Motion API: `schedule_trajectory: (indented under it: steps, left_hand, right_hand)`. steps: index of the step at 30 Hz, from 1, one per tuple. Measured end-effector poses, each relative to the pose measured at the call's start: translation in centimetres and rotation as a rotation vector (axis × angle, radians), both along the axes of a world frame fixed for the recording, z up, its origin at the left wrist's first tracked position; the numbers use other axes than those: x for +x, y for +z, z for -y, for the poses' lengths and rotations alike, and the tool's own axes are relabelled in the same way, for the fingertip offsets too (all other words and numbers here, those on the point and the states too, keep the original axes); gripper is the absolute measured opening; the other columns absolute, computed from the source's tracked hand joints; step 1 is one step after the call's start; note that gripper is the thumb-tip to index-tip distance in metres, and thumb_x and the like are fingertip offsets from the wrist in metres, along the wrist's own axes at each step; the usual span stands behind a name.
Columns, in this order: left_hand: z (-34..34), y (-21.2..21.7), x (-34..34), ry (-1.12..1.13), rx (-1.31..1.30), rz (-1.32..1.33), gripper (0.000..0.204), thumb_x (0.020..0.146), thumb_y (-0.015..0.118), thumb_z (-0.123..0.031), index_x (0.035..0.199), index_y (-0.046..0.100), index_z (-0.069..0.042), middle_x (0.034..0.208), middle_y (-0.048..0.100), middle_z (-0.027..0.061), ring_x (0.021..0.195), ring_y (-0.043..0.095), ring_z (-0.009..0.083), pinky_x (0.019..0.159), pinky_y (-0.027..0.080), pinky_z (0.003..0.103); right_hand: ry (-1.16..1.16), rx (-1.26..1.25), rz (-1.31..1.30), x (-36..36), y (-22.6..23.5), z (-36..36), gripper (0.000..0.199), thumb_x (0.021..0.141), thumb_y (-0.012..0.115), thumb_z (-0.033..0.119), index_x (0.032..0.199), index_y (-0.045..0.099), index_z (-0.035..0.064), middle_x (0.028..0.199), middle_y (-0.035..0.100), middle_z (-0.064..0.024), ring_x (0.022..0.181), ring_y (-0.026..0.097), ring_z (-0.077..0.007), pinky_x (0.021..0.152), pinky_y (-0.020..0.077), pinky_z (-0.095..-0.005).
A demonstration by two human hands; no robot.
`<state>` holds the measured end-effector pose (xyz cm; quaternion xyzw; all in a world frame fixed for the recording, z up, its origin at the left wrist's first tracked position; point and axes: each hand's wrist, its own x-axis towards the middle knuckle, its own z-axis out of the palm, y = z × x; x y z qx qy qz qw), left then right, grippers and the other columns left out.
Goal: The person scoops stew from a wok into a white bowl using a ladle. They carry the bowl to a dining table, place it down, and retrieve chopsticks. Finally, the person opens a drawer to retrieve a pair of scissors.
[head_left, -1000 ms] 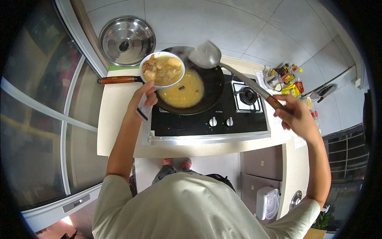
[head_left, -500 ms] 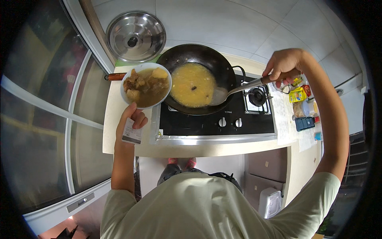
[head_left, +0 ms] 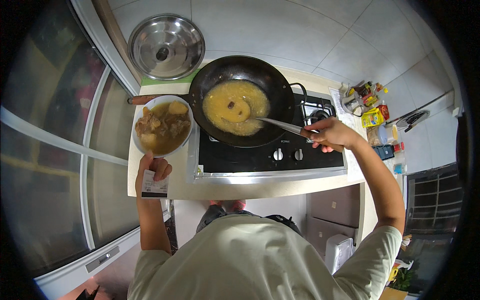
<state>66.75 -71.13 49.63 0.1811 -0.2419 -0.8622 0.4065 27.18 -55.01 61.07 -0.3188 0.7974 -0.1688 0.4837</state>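
Note:
A white bowl (head_left: 187, 137) of brown broth with meat and pale chunks is at the left, beside the wok. My left hand (head_left: 156, 166) has curled fingers at its near rim, gripping it; whether the bowl also rests on the counter I cannot tell. A white printed tag (head_left: 155, 185) lies over my left wrist. My right hand (head_left: 330, 135) is closed round the handle of a metal ladle (head_left: 280, 124). Its rounded head sits in the yellow soup (head_left: 220, 102), with dark bits over it. The soup fills the bottom of the black wok (head_left: 250, 67).
The wok stands on a black gas stove (head_left: 225, 159) with two knobs. Its wooden handle (head_left: 142, 100) points left, behind the bowl. A steel lid (head_left: 167, 42) leans at the back left. Seasoning packets and jars (head_left: 372, 117) line the right side. A sliding glass door (head_left: 107, 195) borders the left.
The bowl and my left hand have moved left and nearer, away from the wok's rim. My right hand has come lower and nearer, and the ladle's head has shifted left into the middle of the soup.

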Motion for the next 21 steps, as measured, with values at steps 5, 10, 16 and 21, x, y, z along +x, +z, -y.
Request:
schedule_trajectory:
  steps: [5, 10, 16, 21]
  left_hand:
    - [0.3, -0.6, 0.5, 0.016, -0.050, -0.009, 0.025, 0.085, 0.048, -0.027, 0.095, 0.050, -0.003, 0.072, 0.054, 0.0051, 0.035, 0.031, 0.0044, 0.038, 0.024, 0.019]
    - [0.5, -0.7, 0.7, 0.047, -0.045, 0.022, 0.027, 0.085, 0.049, -0.028, 0.094, 0.050, -0.002, 0.078, 0.056, 0.0077, 0.035, 0.031, 0.0037, 0.037, 0.025, 0.019]
    - [0.4, 0.3, 0.3, 0.064, -0.013, 0.046, 0.027, 0.084, 0.050, -0.027, 0.091, 0.050, -0.002, 0.077, 0.055, 0.0084, 0.036, 0.031, 0.0040, 0.038, 0.025, 0.018]
    - [0.6, -0.4, 0.6, 0.046, -0.009, 0.004, 0.025, 0.084, 0.051, -0.026, 0.090, 0.050, -0.002, 0.076, 0.054, 0.0082, 0.037, 0.032, 0.0044, 0.038, 0.025, 0.019]
  right_hand:
    - [-0.077, -0.111, 0.105, 0.7, -4.2, 0.1, 0.035, 0.080, 0.055, 0.004, 0.115, 0.052, 0.0028, 0.069, 0.060, -0.0088, 0.043, 0.051, -0.0100, 0.039, 0.0417, -0.0203]
    - [-0.173, -0.251, 0.172, 1.4, -8.5, -0.4, 0.035, 0.082, 0.054, 0.005, 0.116, 0.051, 0.0016, 0.069, 0.058, -0.0066, 0.043, 0.048, -0.0065, 0.039, 0.0406, -0.0190]
    - [-0.191, -0.353, 0.066, 2.5, -10.5, 0.0, 0.034, 0.083, 0.053, 0.007, 0.117, 0.051, 0.0039, 0.070, 0.058, -0.0056, 0.043, 0.047, -0.0055, 0.039, 0.0402, -0.0180]
    - [-0.213, -0.447, 0.082, 2.7, -11.4, 0.7, 0.035, 0.081, 0.056, 0.006, 0.115, 0.052, 0.0039, 0.070, 0.058, -0.0047, 0.045, 0.047, -0.0053, 0.041, 0.0420, -0.0185]
